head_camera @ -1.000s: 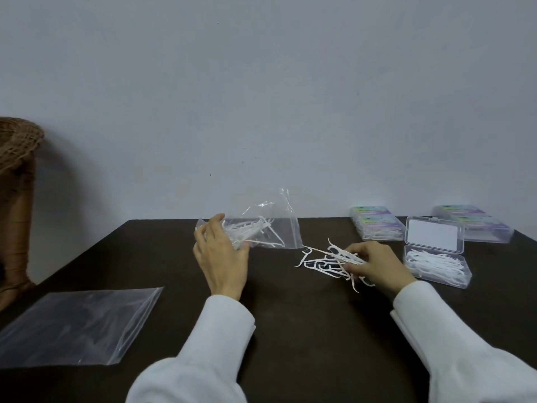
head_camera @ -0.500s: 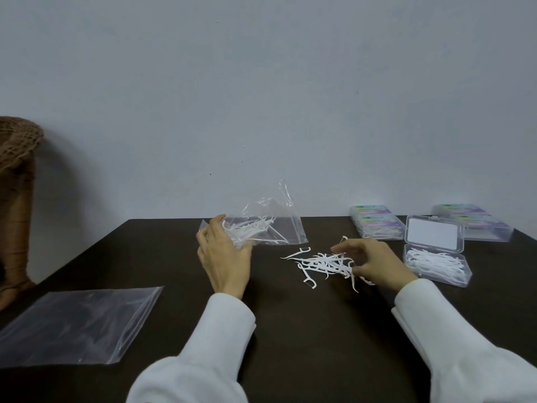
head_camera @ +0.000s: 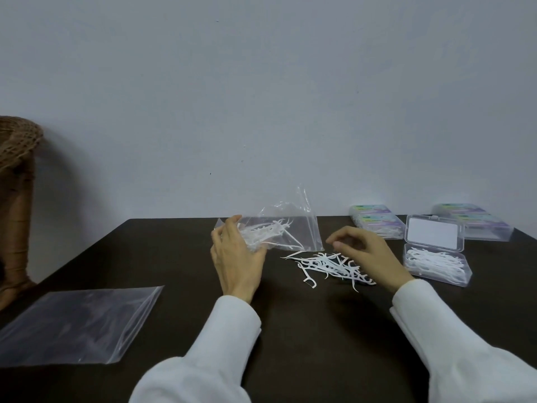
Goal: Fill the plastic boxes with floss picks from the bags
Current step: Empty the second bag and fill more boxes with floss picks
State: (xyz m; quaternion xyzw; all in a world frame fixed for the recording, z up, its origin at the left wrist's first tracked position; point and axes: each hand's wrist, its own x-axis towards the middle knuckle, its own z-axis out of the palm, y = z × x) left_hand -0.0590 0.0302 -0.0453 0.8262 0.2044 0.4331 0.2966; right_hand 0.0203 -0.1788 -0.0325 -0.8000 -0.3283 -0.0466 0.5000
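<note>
The right hand [head_camera: 367, 251] had let go of the picks [head_camera: 331, 266], hovering empty beside the box [head_camera: 436, 264]; left hand [head_camera: 236, 254] gripped the bag [head_camera: 286, 232]. Regrasp likely next.

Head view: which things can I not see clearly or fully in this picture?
- Closed boxes: label print too small to read.
- Open box: pick count impossible, picks overlap.
- Left hand: fingertips hidden behind the bag it grips.
- Right hand: its curled fingers hide whether it pinches a pick from the loose pile.
- Wicker object: cut off by the left edge.
</note>
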